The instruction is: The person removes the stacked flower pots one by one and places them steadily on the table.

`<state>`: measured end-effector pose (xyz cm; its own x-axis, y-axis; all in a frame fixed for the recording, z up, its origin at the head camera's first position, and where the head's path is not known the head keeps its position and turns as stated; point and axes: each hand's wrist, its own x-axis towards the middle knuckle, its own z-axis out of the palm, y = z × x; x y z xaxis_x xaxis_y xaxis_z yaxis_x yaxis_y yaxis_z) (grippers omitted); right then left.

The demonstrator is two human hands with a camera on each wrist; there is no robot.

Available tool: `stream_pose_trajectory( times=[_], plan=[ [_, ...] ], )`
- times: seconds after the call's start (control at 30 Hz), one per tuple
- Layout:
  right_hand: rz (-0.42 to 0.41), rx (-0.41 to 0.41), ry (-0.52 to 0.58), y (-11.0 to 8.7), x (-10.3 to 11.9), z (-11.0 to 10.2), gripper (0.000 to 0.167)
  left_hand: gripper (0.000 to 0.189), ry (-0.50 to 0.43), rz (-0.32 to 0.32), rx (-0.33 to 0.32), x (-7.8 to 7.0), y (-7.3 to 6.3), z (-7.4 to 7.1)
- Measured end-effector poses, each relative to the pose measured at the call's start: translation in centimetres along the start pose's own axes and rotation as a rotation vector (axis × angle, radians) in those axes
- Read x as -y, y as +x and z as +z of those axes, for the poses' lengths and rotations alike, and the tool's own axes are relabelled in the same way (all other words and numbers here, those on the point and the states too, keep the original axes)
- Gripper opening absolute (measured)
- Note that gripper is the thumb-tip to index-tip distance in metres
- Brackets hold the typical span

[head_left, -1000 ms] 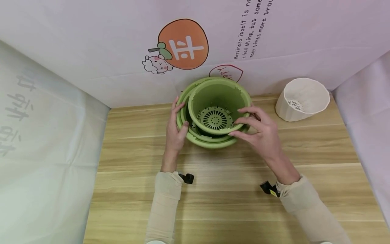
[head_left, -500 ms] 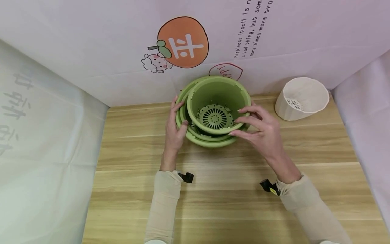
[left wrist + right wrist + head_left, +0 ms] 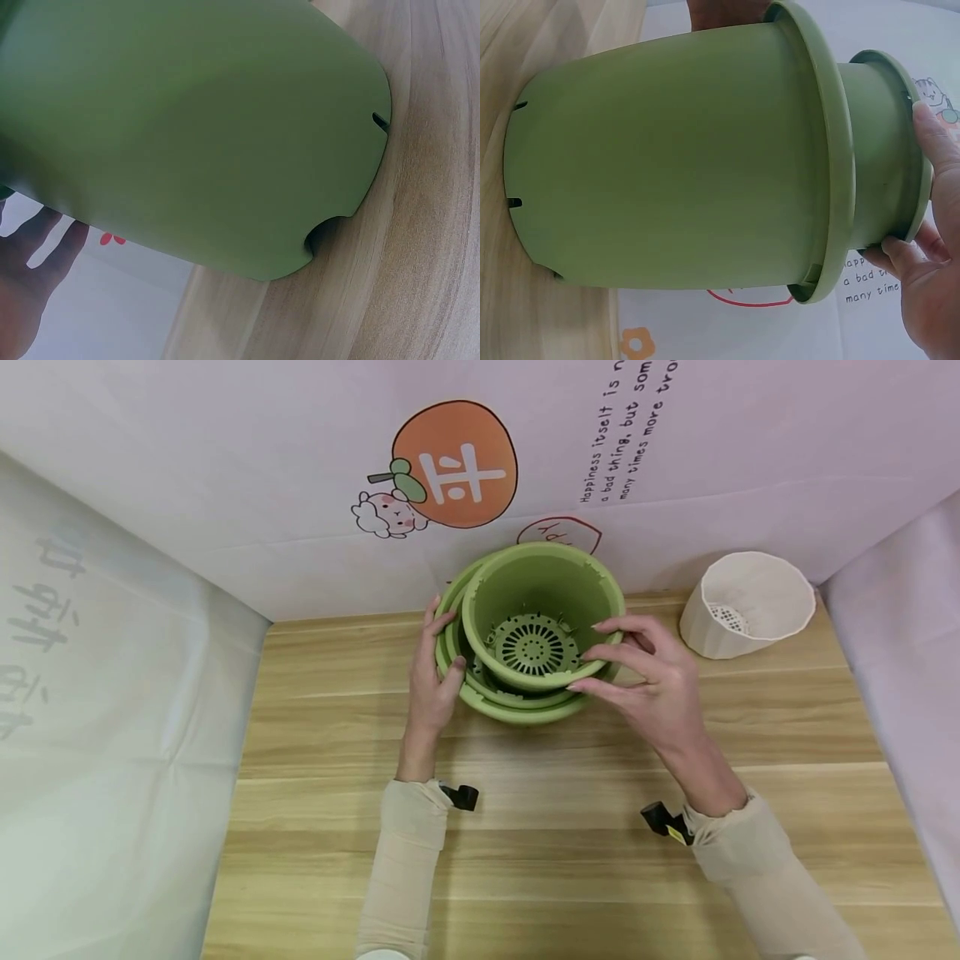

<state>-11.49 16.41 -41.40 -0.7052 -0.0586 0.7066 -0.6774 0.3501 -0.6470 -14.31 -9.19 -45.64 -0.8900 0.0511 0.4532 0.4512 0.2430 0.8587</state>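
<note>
Several green plastic flower pots stand nested on the wooden table, and in the head view their rims sit off-centre from each other. The outer pot (image 3: 522, 717) is the largest. My left hand (image 3: 432, 689) grips its left side, thumb at the near rim. The innermost pot (image 3: 551, 578) has a slotted round base inside. My right hand (image 3: 660, 685) pinches its right rim, fingers inside. In the right wrist view the inner pot (image 3: 881, 139) pokes up out of the outer pot (image 3: 682, 165). In the left wrist view the outer wall (image 3: 225, 135) hides most of the left hand.
A white fluted pot (image 3: 716, 631) with a perforated base stands at the back right of the wooden table (image 3: 555, 860). A white printed cloth (image 3: 262, 485) forms the wall right behind the green pots. More cloth (image 3: 97, 760) hangs at the left and right sides.
The innermost pot has risen slightly out of the others, along with my right hand. My left hand stays on the outer pot.
</note>
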Motion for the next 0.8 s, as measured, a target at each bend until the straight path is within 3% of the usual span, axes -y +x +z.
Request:
stream_pose_trajectory(
  times=[0.47, 0.67, 0.8],
  plan=[
    [-0.011, -0.011, -0.038, 1.3, 1.6, -0.2, 0.052, 0.057, -0.022, 0.017, 0.001, 0.1, 0.0, 0.0],
    [-0.021, -0.036, -0.012, 1.4, 1.6, -0.2, 0.052, 0.057, -0.022, 0.018, -0.002, 0.9, -0.1, 0.1],
    [-0.035, -0.059, 0.008, 1.3, 0.9, -0.1, 0.050, 0.057, -0.027, 0.010, -0.005, 0.4, -0.1, 0.0]
  ],
)
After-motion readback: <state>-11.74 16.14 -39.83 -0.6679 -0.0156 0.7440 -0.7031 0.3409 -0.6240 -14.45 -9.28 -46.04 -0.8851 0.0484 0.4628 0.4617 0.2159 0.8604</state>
